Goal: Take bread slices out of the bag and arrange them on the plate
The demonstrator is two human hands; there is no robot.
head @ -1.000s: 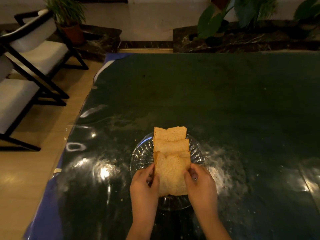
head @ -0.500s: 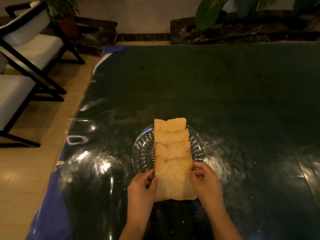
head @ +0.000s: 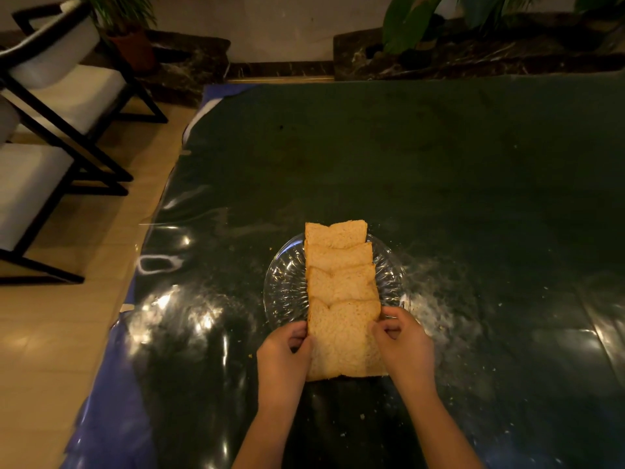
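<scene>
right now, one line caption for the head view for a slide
Both hands, left hand and right hand, set the nearest tan bread slice on a clear glass plate.

On your left you see two chairs with black frames and white cushions: one farther, one nearer. A potted plant stands behind them. The dark green table cover carries scattered crumbs. Large green leaves show beyond the table.

Bread slices: four counted, overlapped in one row
Glass plate: one
Hands: two, left hand, right hand
Chairs: two seen
</scene>
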